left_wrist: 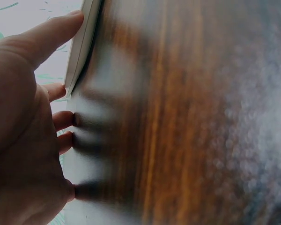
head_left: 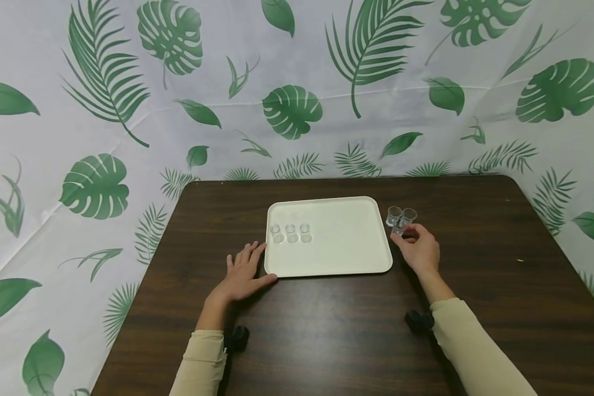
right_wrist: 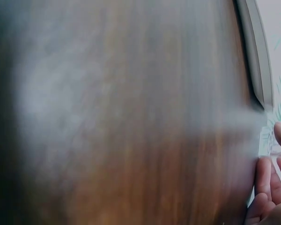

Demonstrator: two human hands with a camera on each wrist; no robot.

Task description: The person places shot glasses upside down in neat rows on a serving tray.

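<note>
My left hand point(head_left: 243, 276) lies with fingers spread at the near left corner of a cream tray point(head_left: 344, 236). Its thumb point(left_wrist: 61, 35) is at the tray's front edge and the index fingertip is at the left side. Beyond the tray's right side, my right hand point(head_left: 418, 250) pinches a small clear shot glass point(head_left: 399, 227) between thumb and fingers. Two more clear glasses, one on the left point(head_left: 393, 216) and one on the right point(head_left: 408, 216), stand right behind it. In the right wrist view the pinched glass point(right_wrist: 264, 141) is partly visible at the edge.
On the tray's left part, three clear shot glasses point(head_left: 291, 235) stand in a row. The tray rests on a dark wood-grain table point(head_left: 326, 319). A white cloth with green leaves point(head_left: 292, 110) hangs behind the table. A small yellow scrap point(head_left: 520, 260) lies at the right.
</note>
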